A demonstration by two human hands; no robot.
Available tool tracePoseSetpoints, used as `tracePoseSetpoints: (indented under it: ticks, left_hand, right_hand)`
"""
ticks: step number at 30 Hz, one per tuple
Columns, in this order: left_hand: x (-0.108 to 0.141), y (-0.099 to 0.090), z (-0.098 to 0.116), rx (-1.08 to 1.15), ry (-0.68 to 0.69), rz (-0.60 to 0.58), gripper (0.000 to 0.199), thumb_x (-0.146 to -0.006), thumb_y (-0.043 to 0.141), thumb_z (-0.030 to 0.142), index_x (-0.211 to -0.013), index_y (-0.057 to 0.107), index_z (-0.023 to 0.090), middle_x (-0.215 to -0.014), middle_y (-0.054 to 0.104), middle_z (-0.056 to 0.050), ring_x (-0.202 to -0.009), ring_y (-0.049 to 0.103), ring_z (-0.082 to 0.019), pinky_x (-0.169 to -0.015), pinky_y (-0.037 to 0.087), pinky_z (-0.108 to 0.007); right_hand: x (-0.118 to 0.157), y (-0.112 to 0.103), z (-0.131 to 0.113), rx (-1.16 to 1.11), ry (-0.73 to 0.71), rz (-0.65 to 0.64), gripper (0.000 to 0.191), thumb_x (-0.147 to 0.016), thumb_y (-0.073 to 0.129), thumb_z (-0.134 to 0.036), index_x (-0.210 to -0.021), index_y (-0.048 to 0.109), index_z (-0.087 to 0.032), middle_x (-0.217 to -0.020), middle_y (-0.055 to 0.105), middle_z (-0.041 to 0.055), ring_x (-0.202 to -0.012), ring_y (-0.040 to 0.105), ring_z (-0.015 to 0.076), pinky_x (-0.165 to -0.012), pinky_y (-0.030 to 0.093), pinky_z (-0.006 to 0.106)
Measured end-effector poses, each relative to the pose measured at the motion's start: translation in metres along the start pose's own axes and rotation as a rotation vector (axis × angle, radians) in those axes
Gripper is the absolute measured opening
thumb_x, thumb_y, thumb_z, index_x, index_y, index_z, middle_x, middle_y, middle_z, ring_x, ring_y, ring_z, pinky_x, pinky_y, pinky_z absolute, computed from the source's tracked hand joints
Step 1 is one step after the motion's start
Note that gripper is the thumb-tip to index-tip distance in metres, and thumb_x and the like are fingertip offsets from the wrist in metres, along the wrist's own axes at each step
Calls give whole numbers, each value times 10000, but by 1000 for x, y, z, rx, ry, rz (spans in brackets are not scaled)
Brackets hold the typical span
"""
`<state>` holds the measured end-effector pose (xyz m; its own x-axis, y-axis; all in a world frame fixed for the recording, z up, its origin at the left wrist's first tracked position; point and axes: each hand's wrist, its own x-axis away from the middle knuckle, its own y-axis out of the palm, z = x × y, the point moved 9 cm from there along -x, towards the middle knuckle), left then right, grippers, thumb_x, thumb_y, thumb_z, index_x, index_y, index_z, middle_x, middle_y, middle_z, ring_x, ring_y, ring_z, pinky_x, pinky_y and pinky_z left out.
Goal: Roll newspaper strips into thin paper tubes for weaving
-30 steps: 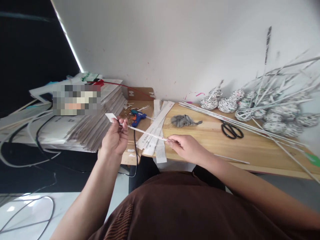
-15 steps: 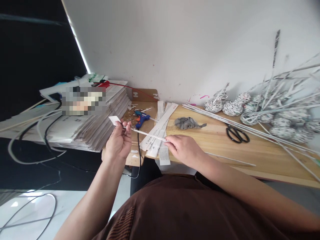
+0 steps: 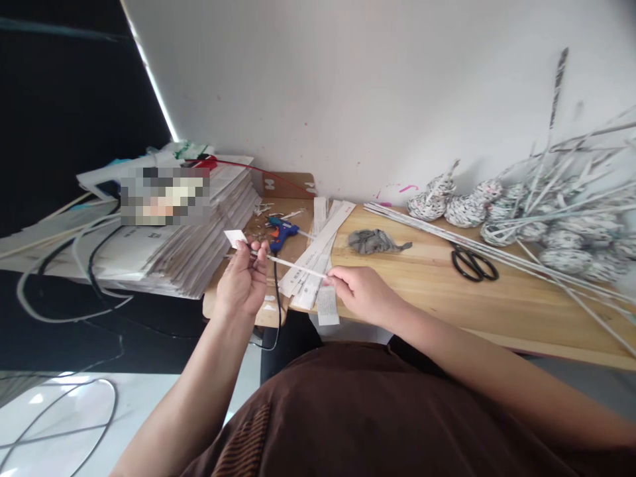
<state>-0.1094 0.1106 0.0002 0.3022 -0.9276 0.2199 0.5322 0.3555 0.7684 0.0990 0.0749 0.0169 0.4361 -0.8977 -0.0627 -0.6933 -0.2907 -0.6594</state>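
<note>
Tabletop (image 3: 422, 288) carries crossed paper strips (image 3: 318, 246), presumably overlapped for easy pick-up. Blue glue gun (image 3: 284, 232) lies beside them, probably parked within reach. Left hand (image 3: 242, 281) and right hand (image 3: 365, 291) are apart, both pinching one slim paper tube (image 3: 301, 266) above the strips; the spaced grips seemingly keep it straight, its flat white end projecting past the left fingers.

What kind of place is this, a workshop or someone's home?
Probably a small craft workspace, though it could be in a home: there's a blue glue gun, black-handled scissors and woven paper shapes.
</note>
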Motion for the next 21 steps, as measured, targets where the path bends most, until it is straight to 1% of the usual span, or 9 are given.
tracePoseSetpoints:
  ticks: [3,4,5,9,11,15,17,19,21]
  left_hand:
    - [1,0,-2,4,-22,13,285,-973,415,152,-791,620,74,-676,635,-27,-691,694,-92,-590,562,-98]
    - [1,-1,-3,5,-28,16,278,-971,419,150,-797,621,71,-677,636,-27,-691,696,-94,-587,563,-99]
    - [1,-1,-4,3,-31,20,271,-970,423,149,-803,621,70,-677,637,-27,-691,697,-97,-586,565,-101]
    - [0,-2,-5,-11,-39,12,267,-970,426,149,-801,621,78,-670,644,-22,-691,700,-100,-581,570,-107]
    - [-2,0,-3,1,-48,-13,273,-972,422,151,-803,625,84,-671,644,-16,-678,697,-90,-568,562,-96]
    - [-3,5,-3,30,-95,-36,257,-966,442,157,-819,641,87,-678,644,-17,-671,694,-86,-550,553,-84]
    - [-4,6,-3,24,-98,-32,226,-953,473,155,-825,646,88,-678,644,-20,-685,695,-90,-554,554,-84]
    - [-4,5,-4,9,-88,-32,199,-942,497,150,-827,648,89,-679,643,-17,-689,692,-90,-571,563,-96]
    - [-3,4,-5,-3,-84,-35,188,-935,509,146,-819,646,92,-681,641,-14,-690,691,-93,-580,571,-110]
  right_hand:
    - [4,30,12,-536,207,-326,377,-973,365,-462,-915,586,-162,-599,450,-36,-455,400,91,-474,310,234]
    - [5,35,12,-628,247,-380,380,-964,376,-484,-924,573,-162,-601,436,-43,-447,403,88,-458,306,229]
    - [5,36,12,-646,259,-381,364,-951,412,-491,-922,569,-163,-611,442,-43,-452,414,85,-453,304,223]
    - [-3,20,7,-454,154,-166,280,-899,561,-433,-820,578,-165,-610,458,-39,-481,387,64,-466,271,201]
    - [-1,31,7,-565,184,-239,314,-923,507,-458,-810,558,-170,-558,406,-57,-454,348,66,-452,262,201]
    - [8,60,1,-847,302,-527,372,-957,377,-512,-840,506,-183,-515,331,-85,-407,338,82,-423,281,211]
    - [2,54,-2,-704,257,-476,353,-952,407,-502,-868,523,-180,-554,397,-64,-444,391,86,-447,306,212]
    - [-8,36,-8,-454,145,-287,297,-937,474,-462,-859,532,-182,-609,445,-42,-507,422,87,-481,308,206]
    - [-14,26,-17,-343,62,-169,259,-934,496,-415,-820,515,-183,-626,438,-37,-534,406,85,-496,293,203]
